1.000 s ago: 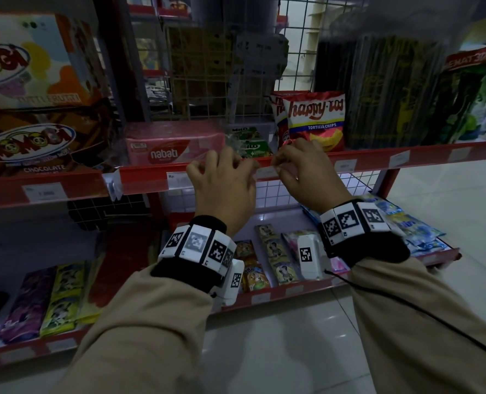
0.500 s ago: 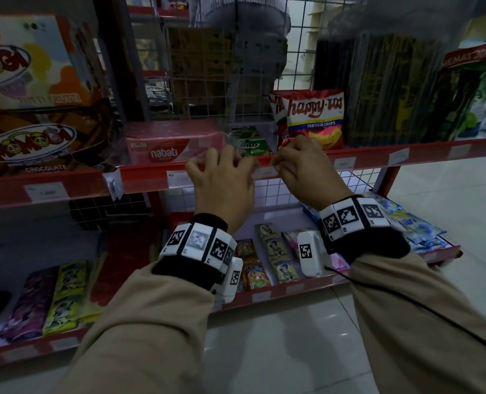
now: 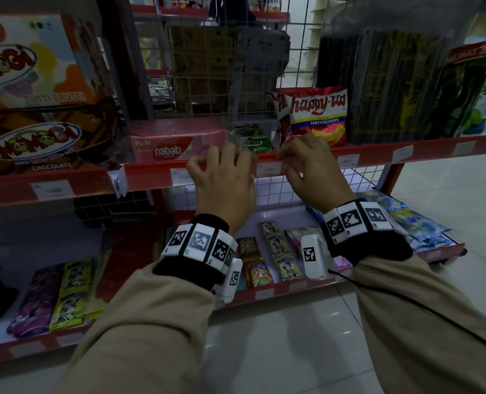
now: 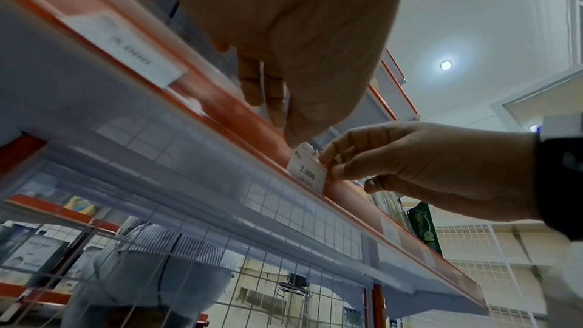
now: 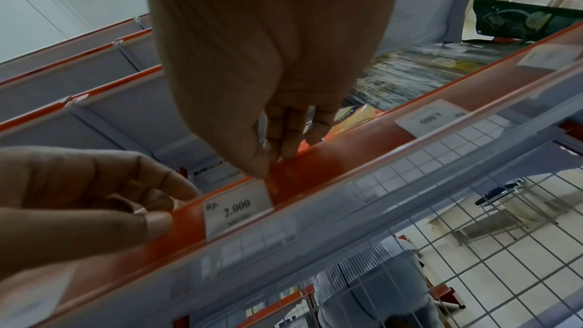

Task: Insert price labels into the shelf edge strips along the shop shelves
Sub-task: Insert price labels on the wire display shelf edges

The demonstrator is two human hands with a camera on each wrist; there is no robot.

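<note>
A white price label [image 3: 268,168] printed "Rp. 2.000" [image 5: 236,211] sits in the clear front of the red shelf edge strip [image 3: 148,177], between my two hands. My left hand [image 3: 227,166] is curled over the strip's top edge just left of the label, and its thumb [image 5: 157,223] presses the strip's front. My right hand [image 3: 290,157] pinches the label's right edge [image 4: 306,173] with thumb and forefinger [image 4: 328,158]. Its other fingers hook over the top of the strip.
More labels sit in the strip to the left [image 3: 180,176] and right [image 3: 348,160]. A nabati pack [image 3: 176,143], chip bags [image 3: 317,118] and Momogi boxes [image 3: 34,143] stand just behind the strip. Sachets [image 3: 275,251] lie on the lower shelf. A person [image 4: 164,271] stands behind the wire mesh.
Both hands stay at the same spot on the strip, on either side of the label. Only small finger shifts show.
</note>
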